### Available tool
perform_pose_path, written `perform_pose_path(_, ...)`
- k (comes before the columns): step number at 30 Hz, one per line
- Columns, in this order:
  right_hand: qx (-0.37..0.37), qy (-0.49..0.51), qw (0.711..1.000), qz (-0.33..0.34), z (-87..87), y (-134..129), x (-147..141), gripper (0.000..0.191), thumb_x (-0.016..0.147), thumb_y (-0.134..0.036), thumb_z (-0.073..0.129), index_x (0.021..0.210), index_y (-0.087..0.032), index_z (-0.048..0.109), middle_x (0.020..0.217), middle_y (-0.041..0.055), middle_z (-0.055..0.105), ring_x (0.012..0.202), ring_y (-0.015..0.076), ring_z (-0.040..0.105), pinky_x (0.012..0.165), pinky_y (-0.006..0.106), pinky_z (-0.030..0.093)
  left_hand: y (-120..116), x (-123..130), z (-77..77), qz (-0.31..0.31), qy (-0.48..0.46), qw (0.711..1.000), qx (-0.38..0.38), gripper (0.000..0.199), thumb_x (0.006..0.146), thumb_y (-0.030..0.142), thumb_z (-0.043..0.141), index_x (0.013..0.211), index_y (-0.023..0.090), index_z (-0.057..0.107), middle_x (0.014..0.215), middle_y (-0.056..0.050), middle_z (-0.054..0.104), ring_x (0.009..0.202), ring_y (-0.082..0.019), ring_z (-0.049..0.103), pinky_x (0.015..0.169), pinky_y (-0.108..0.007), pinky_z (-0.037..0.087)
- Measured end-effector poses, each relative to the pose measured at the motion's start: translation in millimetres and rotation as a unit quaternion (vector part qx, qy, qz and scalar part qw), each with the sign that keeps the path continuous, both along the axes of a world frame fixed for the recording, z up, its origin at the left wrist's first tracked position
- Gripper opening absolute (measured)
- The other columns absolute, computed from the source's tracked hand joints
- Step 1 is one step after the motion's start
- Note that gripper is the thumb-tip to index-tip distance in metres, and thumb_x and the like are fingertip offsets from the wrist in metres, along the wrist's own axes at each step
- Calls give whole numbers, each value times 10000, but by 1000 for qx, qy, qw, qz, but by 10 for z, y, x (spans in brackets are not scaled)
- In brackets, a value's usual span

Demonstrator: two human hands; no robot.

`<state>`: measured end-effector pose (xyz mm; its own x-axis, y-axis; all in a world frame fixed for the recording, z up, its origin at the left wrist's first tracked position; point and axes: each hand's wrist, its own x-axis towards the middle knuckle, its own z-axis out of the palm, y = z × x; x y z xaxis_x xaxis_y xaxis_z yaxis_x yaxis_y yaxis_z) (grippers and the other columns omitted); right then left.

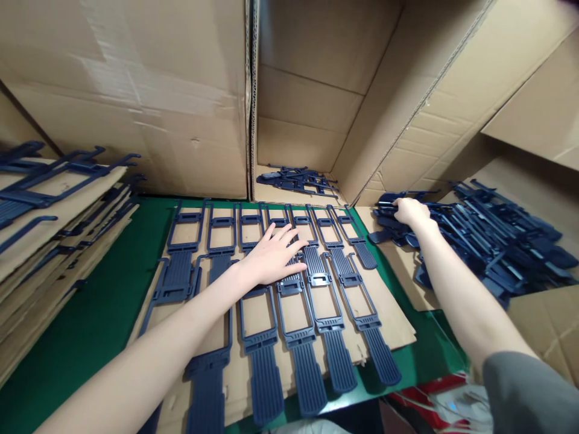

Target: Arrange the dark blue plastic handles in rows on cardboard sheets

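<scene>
My left hand (278, 256) lies palm down with its fingers spread over the middle of two rows of dark blue plastic frames, covering parts of a few. Each frame has a rectangular opening, thin hooked arms and a ribbed paddle-like end, such as this dark blue plastic frame (341, 355). The rows rest on a cardboard sheet (384, 313). To the right, my right hand (412, 212) is closed at the near-left edge of a heap of similar parts (502, 235), its fingertips on a dark blue plastic part (386, 202). That part's far portion is mixed with the heap.
At the left stand layered cardboard sheets (81, 241) with more frames between and on them. An open cardboard box (312, 90) at the back holds a small pile of parts (298, 179). The green table (149, 223) shows around the sheets. Cables and a red item (420, 392) are lower right.
</scene>
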<state>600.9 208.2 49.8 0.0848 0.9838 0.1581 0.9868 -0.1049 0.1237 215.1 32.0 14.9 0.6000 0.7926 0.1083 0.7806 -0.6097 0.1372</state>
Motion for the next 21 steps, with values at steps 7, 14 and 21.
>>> perform_pose_path(7,32,22,998,-54,-69,207,238,344,913,-358,554,1207,-179,550,1209,88,561,1021,198,582,850,401,511,-4,-5,-16,-4,-5,1000,4,600,926,609,337,1376,224,431,1508,-135,329,1427,-309,195,1139,-547,93)
perform_pose_path(14,45,12,999,9,-23,169,479,347,910,-357,559,1213,-188,547,1215,83,558,1027,200,582,848,399,512,-1,-2,-22,-3,-9,1000,7,599,923,612,339,1376,232,431,1510,-128,328,1428,-308,194,1137,-553,95)
perform_pose_path(21,115,0,984,140,154,-24,473,136,817,-104,547,818,-150,675,887,147,670,896,241,594,869,413,383,-4,2,-16,-3,-12,1000,4,598,926,600,352,1381,219,432,1509,-131,329,1428,-311,195,1140,-559,79)
